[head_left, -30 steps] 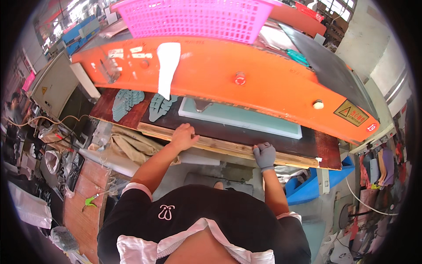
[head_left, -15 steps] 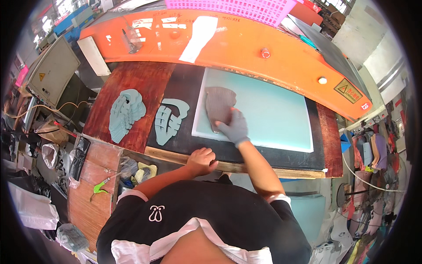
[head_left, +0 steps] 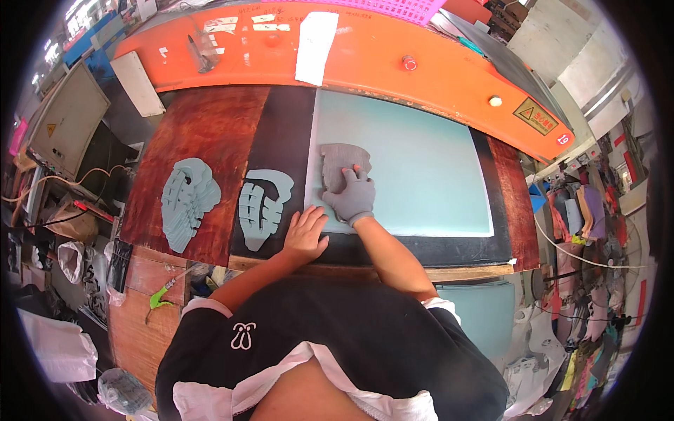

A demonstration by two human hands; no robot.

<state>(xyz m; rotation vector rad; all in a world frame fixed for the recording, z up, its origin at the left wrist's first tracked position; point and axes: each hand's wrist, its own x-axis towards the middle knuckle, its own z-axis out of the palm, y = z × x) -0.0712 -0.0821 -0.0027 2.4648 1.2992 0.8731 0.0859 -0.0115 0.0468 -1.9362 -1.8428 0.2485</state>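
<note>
My right hand [head_left: 353, 197], in a grey glove with some bare fingertips, rests on the lower part of a brown-grey cutting die [head_left: 344, 160]. The thumb lies toward its left edge and the fingers reach over its face. Under the die is a pale green sheet [head_left: 414, 168], which covers much of the black board [head_left: 281, 137]. Bare and palm down, my left hand [head_left: 305, 233] lies on the board's front part with its fingers apart, holding nothing. To its left are cut green pieces [head_left: 261, 210] laid out in a curved shape.
A stack of green cut pieces [head_left: 188, 203] sits on the red-brown board [head_left: 203, 133] at left. The orange machine beam [head_left: 365, 52] spans the far side. A pink basket [head_left: 400, 8] stands on it. A green-handled air gun [head_left: 161, 295] lies at lower left.
My right hand has shifted the die nearer and turned it straighter on the sheet. My left hand has moved from the front edge onto the black board, its fingers spreading. The view has shifted slightly.
</note>
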